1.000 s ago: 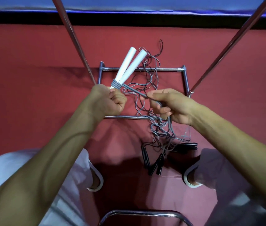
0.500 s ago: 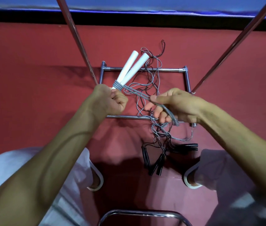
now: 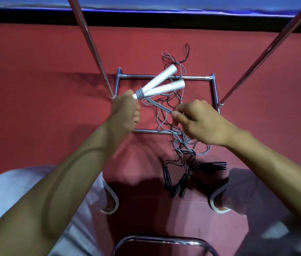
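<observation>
Two stiff, light handles [image 3: 164,89] sit clenched in the left hand [image 3: 125,111]; at 3 o'clock the right hand [image 3: 199,122] pinches the limp cord [image 3: 159,106], probably best held near the wraps.

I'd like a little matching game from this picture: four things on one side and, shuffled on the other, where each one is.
Things
1. white handles
2. grey cord
3. black handles
4. steel frame

Places
A. lying untouched on the red floor
B. pinched by the right hand
C. gripped at one end by the left hand
D. shiny bars in a rectangle under the hands

Pairs: 1-C, 2-B, 3-A, 4-D
</observation>
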Tool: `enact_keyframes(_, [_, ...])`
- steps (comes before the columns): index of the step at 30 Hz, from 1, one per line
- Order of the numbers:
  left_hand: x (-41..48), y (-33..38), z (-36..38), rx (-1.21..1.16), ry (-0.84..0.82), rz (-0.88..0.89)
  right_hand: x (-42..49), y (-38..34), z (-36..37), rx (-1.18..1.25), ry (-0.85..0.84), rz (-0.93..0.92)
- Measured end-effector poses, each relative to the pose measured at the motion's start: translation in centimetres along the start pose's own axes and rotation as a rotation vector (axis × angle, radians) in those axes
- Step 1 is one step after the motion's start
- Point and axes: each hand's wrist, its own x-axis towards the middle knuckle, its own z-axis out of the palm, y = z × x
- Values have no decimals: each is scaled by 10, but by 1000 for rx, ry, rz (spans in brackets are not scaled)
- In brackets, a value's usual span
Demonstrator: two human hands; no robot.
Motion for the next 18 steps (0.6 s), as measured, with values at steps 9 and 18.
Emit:
enact_keyframes(9, [-16, -16, 14, 1098, 416, 868, 10, 7, -13, 1113, -215, 607])
enact_keyframes(18, [-21, -18, 11, 1498, 131, 650, 3, 12, 3, 271, -49, 144])
